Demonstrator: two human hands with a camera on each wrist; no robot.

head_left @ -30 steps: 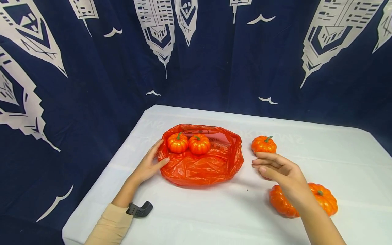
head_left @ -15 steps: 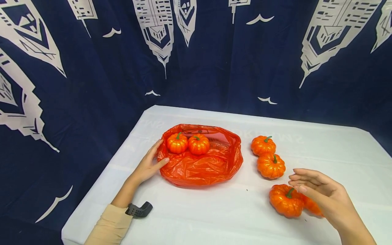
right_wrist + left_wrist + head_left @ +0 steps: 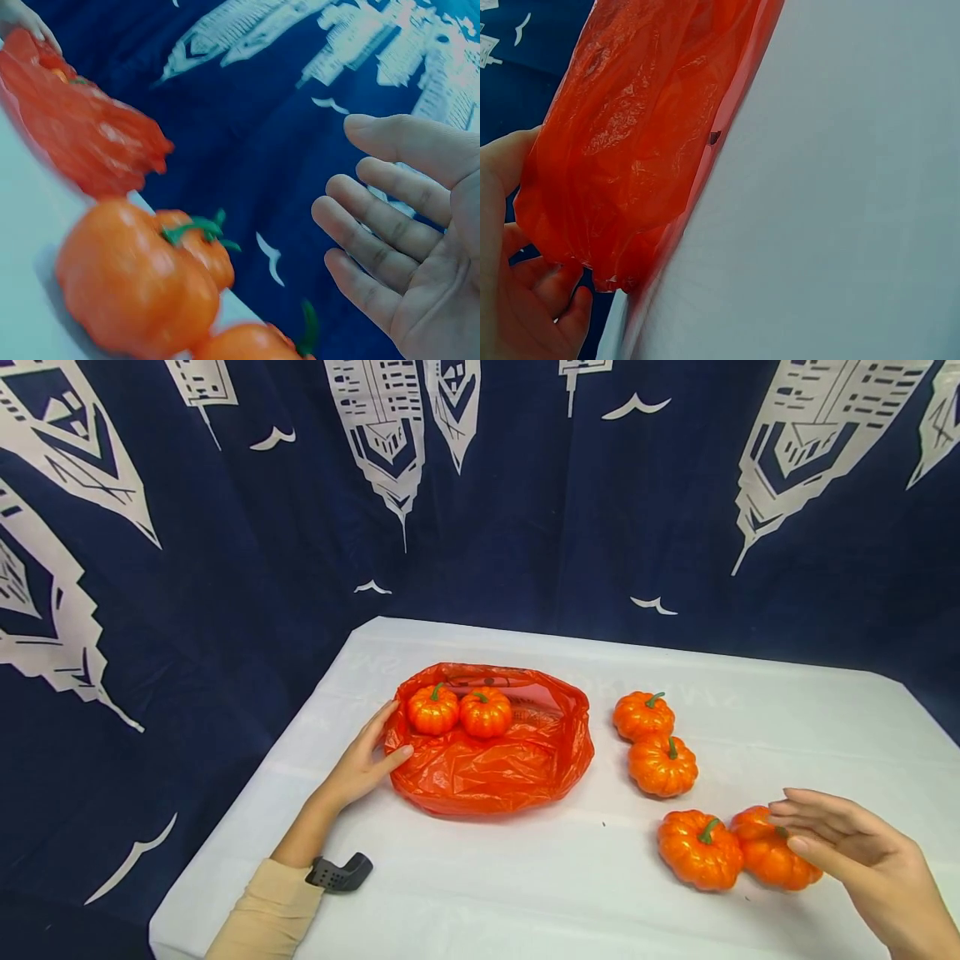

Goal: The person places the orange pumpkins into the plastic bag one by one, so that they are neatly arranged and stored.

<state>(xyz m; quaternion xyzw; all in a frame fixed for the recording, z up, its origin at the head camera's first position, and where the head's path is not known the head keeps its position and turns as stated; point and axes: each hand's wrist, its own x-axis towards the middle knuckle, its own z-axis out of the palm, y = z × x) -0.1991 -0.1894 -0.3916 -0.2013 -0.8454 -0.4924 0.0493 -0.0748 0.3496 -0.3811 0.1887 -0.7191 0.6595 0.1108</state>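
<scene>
A red plastic bag (image 3: 487,781) lies with its mouth facing up on the white table. Inside, side by side at its left, are two small orange pumpkins, a left one (image 3: 432,709) and a right one (image 3: 486,712). My left hand (image 3: 363,768) holds the bag's left end, thumb over the rim and fingers along the side; the left wrist view shows the fingers curled at the bag's edge (image 3: 615,150). My right hand (image 3: 862,852), fingers loosely spread and holding nothing, is over the right edge of a pumpkin (image 3: 765,852), partly covering it.
Touching that pumpkin is another pumpkin (image 3: 701,852) on its left. Farther back, right of the bag, two more touch, a rear one (image 3: 643,716) and a front one (image 3: 663,766). A dark blue patterned cloth (image 3: 525,527) hangs behind the white table (image 3: 510,885).
My right hand has moved right and toward me, from beside the farther pumpkins to the nearer right one, uncovering the others. My left hand and the bag stay in place.
</scene>
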